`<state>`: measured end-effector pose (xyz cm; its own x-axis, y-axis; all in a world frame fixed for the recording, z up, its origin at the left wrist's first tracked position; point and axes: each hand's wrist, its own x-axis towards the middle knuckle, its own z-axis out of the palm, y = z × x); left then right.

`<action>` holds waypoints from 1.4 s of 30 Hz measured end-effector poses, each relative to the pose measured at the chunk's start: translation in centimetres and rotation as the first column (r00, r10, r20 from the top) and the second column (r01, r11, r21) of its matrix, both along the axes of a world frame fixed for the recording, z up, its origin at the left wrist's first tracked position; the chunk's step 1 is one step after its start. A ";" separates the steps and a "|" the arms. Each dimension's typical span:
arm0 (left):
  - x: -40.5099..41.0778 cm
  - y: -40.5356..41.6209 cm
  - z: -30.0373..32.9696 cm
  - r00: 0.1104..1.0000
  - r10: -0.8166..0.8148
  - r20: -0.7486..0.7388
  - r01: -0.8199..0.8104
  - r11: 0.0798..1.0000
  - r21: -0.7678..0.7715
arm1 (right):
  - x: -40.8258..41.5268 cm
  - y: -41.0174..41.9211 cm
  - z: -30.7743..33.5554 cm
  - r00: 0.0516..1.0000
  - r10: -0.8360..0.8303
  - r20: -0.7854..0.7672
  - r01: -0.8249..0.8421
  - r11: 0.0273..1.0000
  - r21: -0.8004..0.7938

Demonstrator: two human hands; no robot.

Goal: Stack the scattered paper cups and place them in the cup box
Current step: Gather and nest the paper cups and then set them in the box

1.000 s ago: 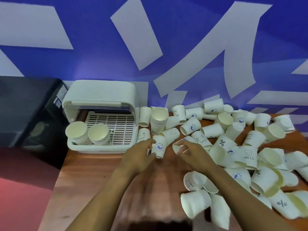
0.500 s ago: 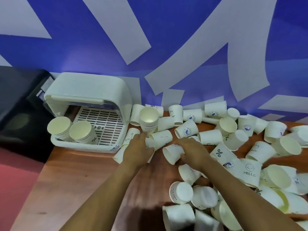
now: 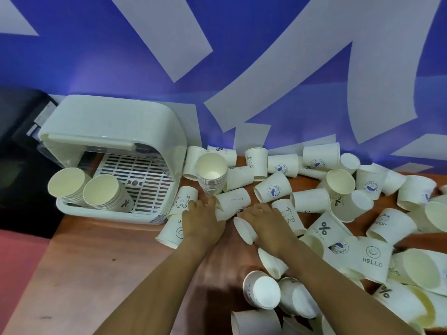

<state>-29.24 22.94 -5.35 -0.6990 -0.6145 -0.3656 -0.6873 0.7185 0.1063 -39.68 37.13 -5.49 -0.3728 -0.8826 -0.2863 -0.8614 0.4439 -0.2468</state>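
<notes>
Both hands point(image 3: 232, 221) grip lying cups point(image 3: 232, 201) — cup box point(image 3: 108, 131) holds 2 stacks point(image 3: 89, 192).

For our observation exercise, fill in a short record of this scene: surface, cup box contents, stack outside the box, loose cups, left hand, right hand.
surface: wooden table
cup box: open, two stacks lying inside
stack outside box: upright stack beside the box
loose cups: many, mostly on their sides, right of the box
left hand: on a lying cup
right hand: grips a tipped cup
</notes>
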 end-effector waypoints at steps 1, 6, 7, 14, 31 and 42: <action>0.0 0.0 0.0 1.000 0.004 -0.006 -0.004 1.000 0.007 | 0.0 0.0 0.0 1.000 -0.001 0.006 0.001 1.000 -0.002; 0.4 -0.2 0.8 0.998 0.033 -0.050 -0.029 0.996 0.081 | 0.0 0.0 0.3 1.000 -0.019 -0.004 0.019 1.000 -0.007; 0.7 -0.2 1.1 0.995 0.053 -0.083 -0.043 0.992 0.115 | 0.0 0.1 0.7 1.000 -0.031 -0.004 0.031 1.000 -0.002; 4.0 0.3 4.4 0.925 0.178 -0.337 -0.105 0.969 0.225 | 0.4 2.2 4.0 0.973 -0.222 0.055 0.228 0.961 -0.154; 14.4 -3.8 11.9 0.857 0.107 -0.505 0.023 0.969 0.244 | 9.9 0.4 9.4 0.814 -0.500 0.296 0.578 0.749 -0.324; 23.9 -15.5 13.7 0.845 0.056 -0.532 0.096 0.963 0.252 | 19.9 -9.7 12.1 0.793 -0.490 0.363 0.601 0.729 -0.329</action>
